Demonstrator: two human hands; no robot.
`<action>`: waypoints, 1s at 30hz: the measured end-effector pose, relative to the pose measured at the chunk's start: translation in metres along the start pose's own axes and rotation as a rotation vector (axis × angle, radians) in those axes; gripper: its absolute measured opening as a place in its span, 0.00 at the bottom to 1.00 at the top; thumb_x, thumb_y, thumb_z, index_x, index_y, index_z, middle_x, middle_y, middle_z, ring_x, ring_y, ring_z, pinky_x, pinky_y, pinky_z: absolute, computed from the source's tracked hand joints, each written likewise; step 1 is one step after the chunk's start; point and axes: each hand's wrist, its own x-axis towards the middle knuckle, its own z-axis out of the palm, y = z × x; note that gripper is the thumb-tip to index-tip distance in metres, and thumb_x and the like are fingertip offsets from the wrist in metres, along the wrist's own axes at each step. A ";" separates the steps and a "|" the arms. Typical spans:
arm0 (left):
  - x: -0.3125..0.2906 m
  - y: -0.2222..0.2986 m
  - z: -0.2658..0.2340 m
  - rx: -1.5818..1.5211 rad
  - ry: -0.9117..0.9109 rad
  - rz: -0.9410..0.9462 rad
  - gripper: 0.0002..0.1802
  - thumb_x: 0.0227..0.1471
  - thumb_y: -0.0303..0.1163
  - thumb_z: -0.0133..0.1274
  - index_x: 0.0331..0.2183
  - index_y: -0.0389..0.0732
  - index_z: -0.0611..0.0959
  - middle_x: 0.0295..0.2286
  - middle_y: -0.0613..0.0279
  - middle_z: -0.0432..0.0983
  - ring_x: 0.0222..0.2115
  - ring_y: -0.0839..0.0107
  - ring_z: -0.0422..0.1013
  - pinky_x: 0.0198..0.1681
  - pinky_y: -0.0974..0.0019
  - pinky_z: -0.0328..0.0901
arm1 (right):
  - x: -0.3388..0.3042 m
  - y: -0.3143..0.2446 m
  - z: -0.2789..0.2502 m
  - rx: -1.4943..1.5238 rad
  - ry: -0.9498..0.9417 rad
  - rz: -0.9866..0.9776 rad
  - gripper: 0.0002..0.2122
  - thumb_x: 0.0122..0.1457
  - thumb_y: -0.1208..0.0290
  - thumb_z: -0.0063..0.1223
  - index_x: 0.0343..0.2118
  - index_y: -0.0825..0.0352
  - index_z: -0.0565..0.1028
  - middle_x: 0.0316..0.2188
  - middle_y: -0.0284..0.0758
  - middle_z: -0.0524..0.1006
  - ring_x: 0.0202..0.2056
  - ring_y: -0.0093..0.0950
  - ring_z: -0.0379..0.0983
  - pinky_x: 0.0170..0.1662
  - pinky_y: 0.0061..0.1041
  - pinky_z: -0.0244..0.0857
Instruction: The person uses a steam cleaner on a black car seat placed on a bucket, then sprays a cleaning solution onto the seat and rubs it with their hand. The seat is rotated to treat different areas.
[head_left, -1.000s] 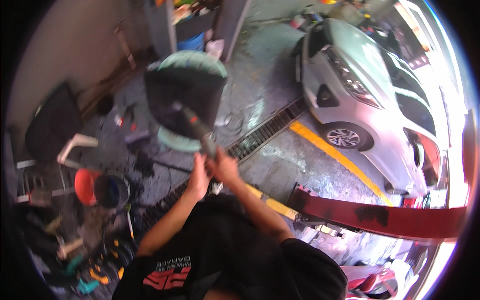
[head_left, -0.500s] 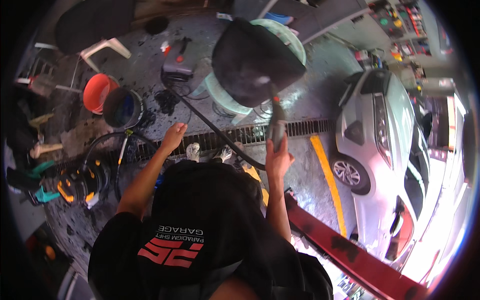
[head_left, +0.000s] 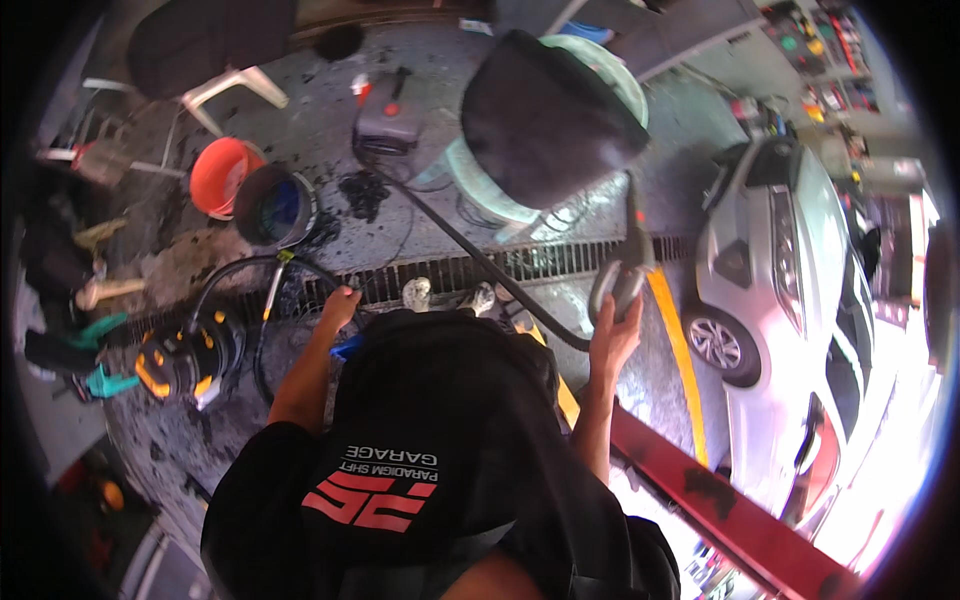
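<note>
One-handed, grips a grey wand at one o'clock with the right hand, tip near a black panel lying on a pale green stool toward twelve. Holds the left hand curled at eleven, contents impossible to tell. Has a black hose running toward a grey machine between eleven and twelve.

Grey concrete floor, wet-looking and stained, dark blotches. Slotted drain grate crosses it; painted yellow line at right, beside parked silver car. Grey cabinet up top, tool-hung wall upper right. Glaring daylight floods lower right; left side dim.
</note>
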 end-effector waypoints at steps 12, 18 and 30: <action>0.025 0.061 -0.025 -0.220 -0.054 0.045 0.23 0.62 0.48 0.59 0.43 0.35 0.84 0.28 0.54 0.81 0.27 0.63 0.77 0.35 0.56 0.72 | 0.013 0.025 -0.002 0.304 -0.006 0.119 0.21 0.66 0.58 0.59 0.56 0.67 0.77 0.31 0.41 0.82 0.30 0.31 0.80 0.38 0.34 0.72; 0.014 0.071 -0.058 -0.315 -0.109 0.072 0.15 0.66 0.40 0.55 0.39 0.36 0.82 0.23 0.65 0.75 0.22 0.75 0.71 0.26 0.67 0.66 | 0.049 0.078 0.014 0.938 0.026 0.461 0.16 0.68 0.56 0.59 0.47 0.64 0.80 0.25 0.26 0.77 0.24 0.18 0.73 0.28 0.21 0.64; -0.051 0.104 -0.105 -0.037 -0.119 -0.097 0.22 0.67 0.40 0.54 0.51 0.31 0.81 0.34 0.54 0.82 0.31 0.68 0.79 0.34 0.65 0.74 | 0.127 0.113 0.032 1.307 0.027 0.466 0.19 0.66 0.59 0.63 0.51 0.69 0.78 0.32 0.29 0.79 0.26 0.19 0.74 0.32 0.21 0.69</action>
